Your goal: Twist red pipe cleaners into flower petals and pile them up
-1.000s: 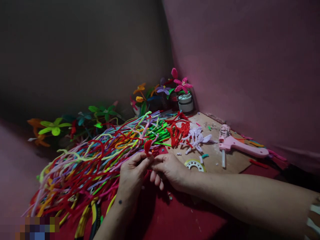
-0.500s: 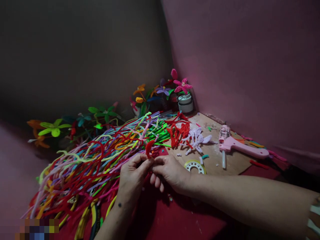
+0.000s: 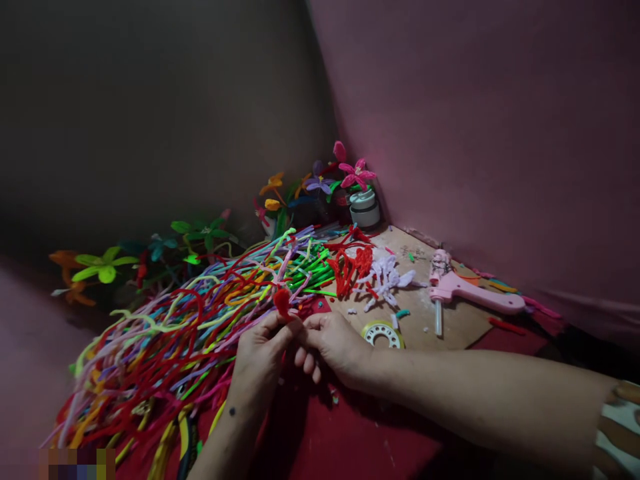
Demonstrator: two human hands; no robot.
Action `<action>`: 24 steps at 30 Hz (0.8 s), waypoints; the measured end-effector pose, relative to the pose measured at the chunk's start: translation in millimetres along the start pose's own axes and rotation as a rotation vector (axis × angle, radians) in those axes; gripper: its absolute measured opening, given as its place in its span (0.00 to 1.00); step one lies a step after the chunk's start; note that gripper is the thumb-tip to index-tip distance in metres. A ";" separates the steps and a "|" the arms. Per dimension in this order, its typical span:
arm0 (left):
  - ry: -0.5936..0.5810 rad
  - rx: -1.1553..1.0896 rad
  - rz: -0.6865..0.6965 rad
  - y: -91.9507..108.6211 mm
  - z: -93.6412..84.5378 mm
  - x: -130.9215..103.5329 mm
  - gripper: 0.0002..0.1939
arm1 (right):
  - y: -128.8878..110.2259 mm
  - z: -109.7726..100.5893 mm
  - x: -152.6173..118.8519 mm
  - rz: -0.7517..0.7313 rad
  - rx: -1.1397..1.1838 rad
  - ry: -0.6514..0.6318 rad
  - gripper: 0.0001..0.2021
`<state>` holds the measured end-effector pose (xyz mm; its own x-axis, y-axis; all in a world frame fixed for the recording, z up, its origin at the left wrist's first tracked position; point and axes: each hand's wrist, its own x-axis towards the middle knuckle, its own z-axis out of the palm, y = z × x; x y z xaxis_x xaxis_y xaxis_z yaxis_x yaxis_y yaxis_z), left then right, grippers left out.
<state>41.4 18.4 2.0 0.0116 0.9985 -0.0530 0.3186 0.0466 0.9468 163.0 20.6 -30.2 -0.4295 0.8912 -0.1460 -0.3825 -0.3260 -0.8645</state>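
Observation:
Between my two hands is a small red fuzzy pipe-cleaner petal, its rounded end standing up above the fingers. My left hand pinches its lower end between thumb and forefinger. Right beside it, my right hand pinches at the same base, with its other fingers curled below. The fingertips of both hands meet, so the petal's lowest part is hidden. Just behind lies a large heap of colourful pipe cleaners. Red pipe-cleaner pieces and pale lilac ones rest on the board past my right hand.
A pink glue gun with a clear stick lies on the wooden board. Near my right wrist sits a yellow-rimmed tape roll. Yellow-and-black pliers are at lower left. Finished fuzzy flowers and a grey-white jar line the walls.
The red petal has turned in my fingers and now shows a broader, rounder face, tipped leftward. Both hands keep their pinch. The whole view has shifted slightly.

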 end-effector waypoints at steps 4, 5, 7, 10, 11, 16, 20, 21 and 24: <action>0.054 0.025 0.033 7.7 4.0 2.2 0.11 | 0.7 -1.1 4.0 -0.014 -0.019 -0.049 0.12; 0.067 0.040 0.043 11.7 5.3 3.4 0.11 | 0.9 -1.2 4.5 -0.013 -0.035 -0.048 0.11; 0.102 0.068 0.073 22.2 8.0 7.6 0.11 | 1.1 -0.6 4.1 0.021 -0.090 -0.028 0.07; 0.097 0.059 0.090 41.4 15.1 18.9 0.10 | 1.1 1.6 1.2 0.094 -0.183 -0.046 0.07; 0.078 0.043 0.076 47.6 19.2 23.8 0.10 | 1.0 2.5 0.3 0.107 -0.202 -0.061 0.07; -0.073 0.019 0.032 61.2 53.8 53.3 0.12 | 2.4 4.1 0.8 0.073 -0.245 -0.076 0.07; -0.137 0.116 0.000 52.2 74.6 75.0 0.13 | 5.9 2.8 4.8 0.021 -0.249 -0.057 0.09; -0.135 0.139 0.000 50.1 75.4 77.3 0.12 | 6.6 2.4 5.5 0.016 -0.254 -0.052 0.09; -0.089 0.201 0.035 48.6 66.4 72.2 0.11 | 7.6 1.1 5.9 0.007 -0.279 -0.043 0.08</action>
<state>120.7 91.0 23.1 0.1065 0.9926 -0.0579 0.4994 -0.0031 0.8664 156.6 23.0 -37.1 -0.4681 0.8729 -0.1375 -0.1417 -0.2277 -0.9634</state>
